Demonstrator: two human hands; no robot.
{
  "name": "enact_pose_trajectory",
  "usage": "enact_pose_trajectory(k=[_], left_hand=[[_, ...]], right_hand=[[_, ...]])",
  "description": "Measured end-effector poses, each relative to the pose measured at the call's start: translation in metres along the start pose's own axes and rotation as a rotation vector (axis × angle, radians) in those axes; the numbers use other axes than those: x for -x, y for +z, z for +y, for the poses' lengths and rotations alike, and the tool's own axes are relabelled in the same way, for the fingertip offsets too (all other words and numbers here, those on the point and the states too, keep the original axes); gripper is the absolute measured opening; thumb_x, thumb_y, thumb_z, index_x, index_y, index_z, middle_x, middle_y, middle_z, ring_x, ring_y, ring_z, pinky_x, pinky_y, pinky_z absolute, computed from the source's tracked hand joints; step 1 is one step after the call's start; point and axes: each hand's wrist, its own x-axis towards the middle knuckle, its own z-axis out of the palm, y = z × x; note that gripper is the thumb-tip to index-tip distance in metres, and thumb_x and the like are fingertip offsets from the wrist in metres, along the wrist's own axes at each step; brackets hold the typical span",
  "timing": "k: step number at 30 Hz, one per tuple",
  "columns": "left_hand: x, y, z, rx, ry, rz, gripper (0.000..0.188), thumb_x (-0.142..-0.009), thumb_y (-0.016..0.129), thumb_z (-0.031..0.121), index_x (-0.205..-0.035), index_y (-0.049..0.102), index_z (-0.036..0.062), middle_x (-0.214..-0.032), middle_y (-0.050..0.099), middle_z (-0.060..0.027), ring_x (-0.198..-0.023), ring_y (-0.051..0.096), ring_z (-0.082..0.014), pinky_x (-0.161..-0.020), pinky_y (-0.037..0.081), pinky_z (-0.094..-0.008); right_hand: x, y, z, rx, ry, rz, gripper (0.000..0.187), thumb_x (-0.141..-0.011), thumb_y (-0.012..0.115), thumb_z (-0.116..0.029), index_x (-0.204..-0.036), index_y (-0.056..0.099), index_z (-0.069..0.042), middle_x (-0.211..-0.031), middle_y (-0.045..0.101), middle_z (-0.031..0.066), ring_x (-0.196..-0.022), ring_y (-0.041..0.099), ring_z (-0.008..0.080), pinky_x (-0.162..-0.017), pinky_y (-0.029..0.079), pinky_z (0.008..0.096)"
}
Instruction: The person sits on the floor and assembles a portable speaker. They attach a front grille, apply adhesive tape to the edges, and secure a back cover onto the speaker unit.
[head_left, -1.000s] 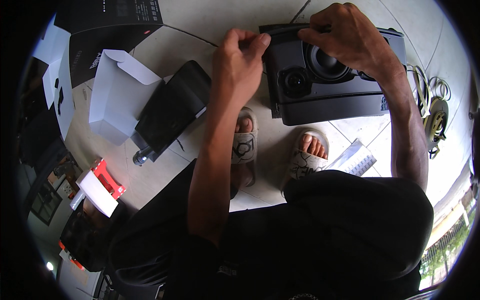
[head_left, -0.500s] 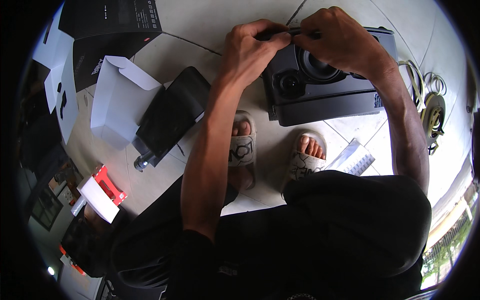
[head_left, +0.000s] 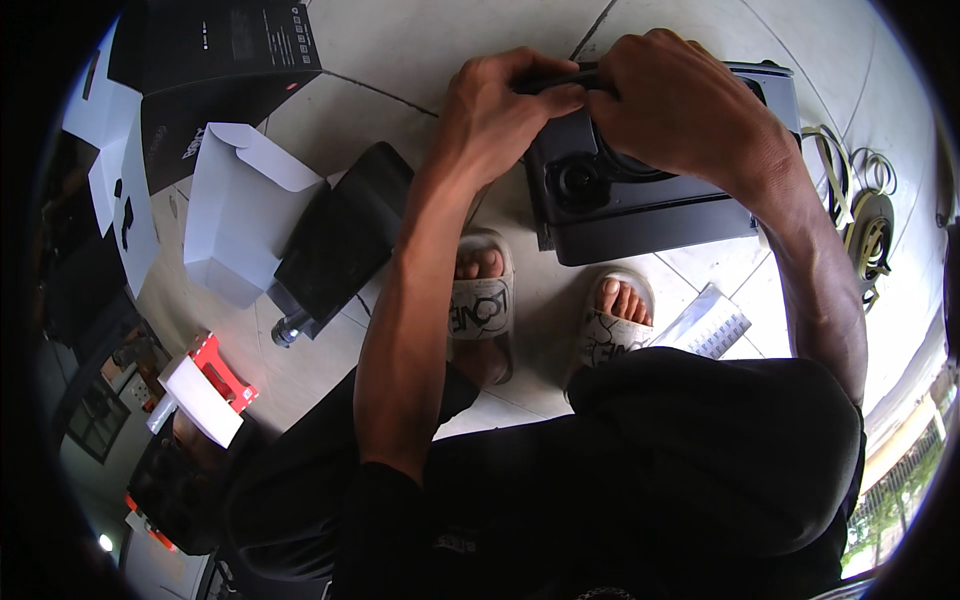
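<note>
Pale tiled floor (head_left: 400, 40) fills a room seen from above, with the person's slides (head_left: 480, 308) planted on it. A dark grey speaker cabinet (head_left: 650, 232) lies on the far right of that floor, its small round driver (head_left: 577, 184) showing.

Both hands have just come together over its far edge, so the work is now at one spot there, toward the left end. The left hand (head_left: 500, 115) reaches in from the left; its thumb tip is right beside the right hand (head_left: 690, 110), which arches over the cabinet. Their fingers are curled, but the tips are largely hidden; I cannot tell whether they are clamped on anything.

A second ago, the hands were well apart, the left at the cabinet's far left corner and the right above the large driver. Compared with half a second ago, they stay close together, though the right hand now covers more of that driver.

Left of the feet, a black rectangular case (head_left: 345, 235) touches an open white carton (head_left: 235, 190). Coiled tape (head_left: 872, 235) lies right of the cabinet.
</note>
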Motion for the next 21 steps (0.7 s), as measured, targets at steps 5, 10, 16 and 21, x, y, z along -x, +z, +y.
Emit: enact_pose_trajectory(k=[5,10,16,21], left_hand=[[-0.004,-0.001,0.003,-0.030,-0.034,-0.022,0.031,-0.077,0.075,0.019,-0.103,0.073,0.0023,-0.095,0.073,-0.0144,-0.088,0.069,-0.0193,-0.083,0.051,-0.0308],[-0.007,0.000,0.011,-0.081,-0.057,0.000,0.027,-0.077,0.072,0.016,-0.099,0.074,0.0013,-0.089,0.073,-0.0150,-0.085,0.069,-0.0206,-0.080,0.052,-0.0312],[-0.005,0.001,0.013,-0.118,-0.028,0.036,0.022,-0.076,0.070,0.014,-0.094,0.074,0.0008,-0.082,0.073,-0.0158,-0.077,0.070,-0.0223,-0.077,0.053,-0.0321],[-0.005,0.011,0.013,-0.205,0.035,0.133,0.021,-0.073,0.071,0.013,-0.089,0.073,0.0000,-0.081,0.072,-0.0183,-0.075,0.071,-0.0270,-0.076,0.054,-0.0332]], right_hand=[[-0.008,0.018,0.019,-0.010,-0.257,0.234,0.025,-0.085,0.053,-0.011,-0.072,0.067,0.006,-0.057,0.059,0.0211,-0.055,0.065,0.0301,-0.065,0.053,0.0406],[-0.011,0.030,0.026,-0.013,-0.323,0.324,0.024,-0.086,0.058,-0.011,-0.073,0.068,0.006,-0.060,0.061,0.0214,-0.061,0.066,0.0315,-0.066,0.054,0.0398],[-0.005,0.027,0.024,-0.090,-0.241,0.265,0.022,-0.087,0.060,-0.011,-0.076,0.070,0.005,-0.063,0.063,0.0210,-0.064,0.067,0.0304,-0.064,0.055,0.0388],[-0.011,0.033,0.040,-0.171,-0.486,0.325,0.021,-0.090,0.060,-0.010,-0.078,0.069,0.004,-0.062,0.063,0.0190,-0.053,0.062,0.0250,-0.060,0.050,0.0376]])
